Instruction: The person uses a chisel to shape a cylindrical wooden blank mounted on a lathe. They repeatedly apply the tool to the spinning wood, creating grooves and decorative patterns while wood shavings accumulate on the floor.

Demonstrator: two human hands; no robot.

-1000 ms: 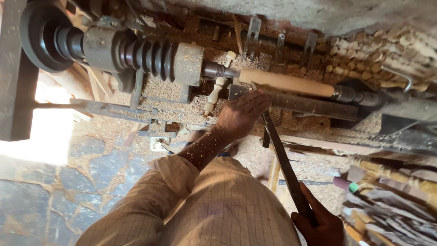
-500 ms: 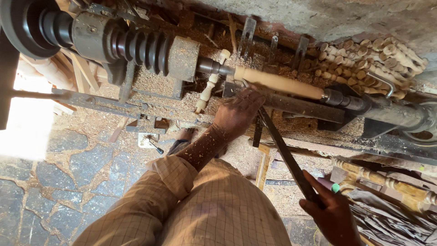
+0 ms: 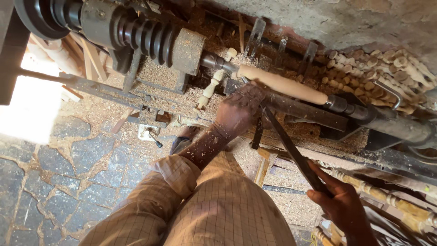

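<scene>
A pale wooden cylinder [image 3: 282,84] is mounted in a lathe, between the chuck on the left and the tailstock on the right. My left hand [image 3: 239,109], dusted with shavings, rests on the dark metal tool rest [image 3: 309,111] just below the cylinder's left end. There it presses down the front end of a long dark chisel [image 3: 291,150]. The chisel runs diagonally down to the right, where my right hand [image 3: 341,205] grips its rear end.
The lathe's ribbed pulley and headstock [image 3: 141,34] sit at upper left. A small turned spindle [image 3: 209,89] hangs below the chuck. Several turned wooden pieces [image 3: 387,64] are piled at upper right, and longer turned spindles [image 3: 387,196] lie at lower right. Sawdust covers the bench; below left is a stone floor [image 3: 68,173].
The view has shifted, so the lathe sits further left and higher. My right hand on the chisel's rear shows more fully. My left hand stays on the tool rest.
</scene>
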